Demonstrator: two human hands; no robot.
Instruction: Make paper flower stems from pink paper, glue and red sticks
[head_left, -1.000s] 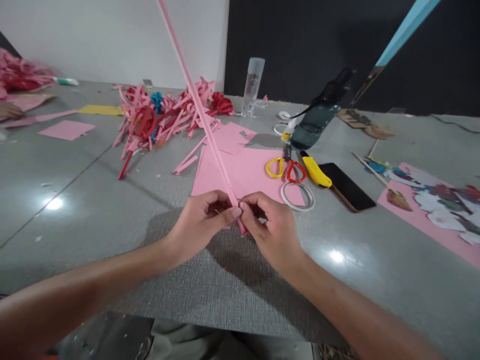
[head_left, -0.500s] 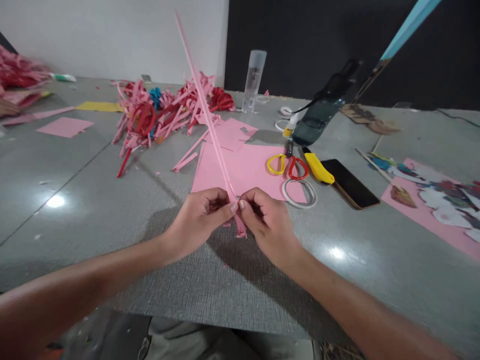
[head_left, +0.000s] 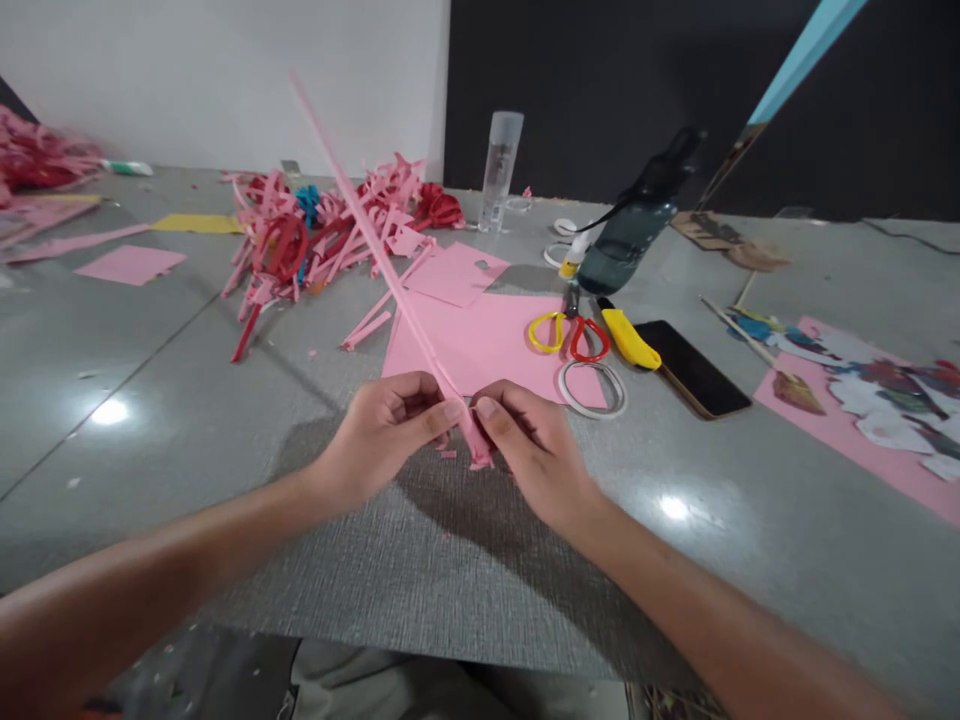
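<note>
Both hands pinch a long, thin pink paper stick point(head_left: 382, 255) near its lower end, which is wider and crumpled. My left hand point(head_left: 382, 430) grips it from the left, thumb on top. Against its right side, the thumb and fingers of my right hand point(head_left: 536, 445) are closed on the same lower end. The stick's long thin end points up and to the left. Behind the hands lies a pink paper sheet point(head_left: 480, 335). Scissors point(head_left: 568, 330) with one yellow and one red handle and a white tape roll point(head_left: 592, 390) rest on its right part.
A heap of pink and red paper strips point(head_left: 337, 225) lies at the back left. To the right are a yellow-handled cutter point(head_left: 630, 340), a phone point(head_left: 697, 368), a dark bottle point(head_left: 630, 235) and a glue bottle point(head_left: 576, 250). A clear bottle point(head_left: 500, 170) stands farther back.
The upper end of the pink paper stick has swung left and down. My hands keep their pinch near its lower end, with the left hand slightly farther left. The view has shifted a little.
</note>
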